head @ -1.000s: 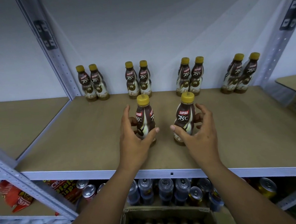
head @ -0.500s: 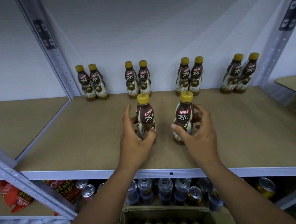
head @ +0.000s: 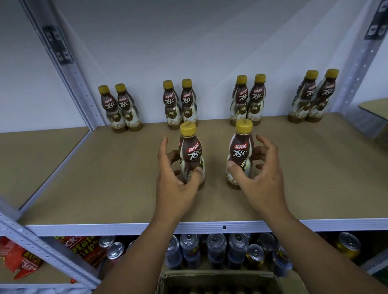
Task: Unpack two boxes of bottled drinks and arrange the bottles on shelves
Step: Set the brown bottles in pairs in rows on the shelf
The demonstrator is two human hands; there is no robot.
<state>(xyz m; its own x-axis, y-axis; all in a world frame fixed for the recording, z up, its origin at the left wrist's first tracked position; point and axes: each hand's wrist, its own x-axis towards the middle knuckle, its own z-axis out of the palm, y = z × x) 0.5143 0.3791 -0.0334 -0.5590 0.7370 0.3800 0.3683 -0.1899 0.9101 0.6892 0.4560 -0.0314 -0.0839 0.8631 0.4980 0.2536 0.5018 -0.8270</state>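
Left hand [head: 177, 182]: thumb and fingers wrapped round the left bottle [head: 191, 156], upright mid-shelf [head: 99, 175].
Right hand [head: 263, 176]: pinches the right bottle [head: 240, 153], upright, apart from the left one.
Next: probably slide both straight back, labels forward, towards the back row [head: 180, 104]; release once flat.

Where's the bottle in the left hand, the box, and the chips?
Left-hand bottle [head: 191, 151]: head view, brown label.
Box [head: 219, 274]: head view, far rim.
Chips bag [head: 85, 250]: head view, printed front.

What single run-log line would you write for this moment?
left hand: grips left brown yellow-capped plastic bottle | right hand: grips right matching bottle | both upright on tan shelf board | back row: eight bottles
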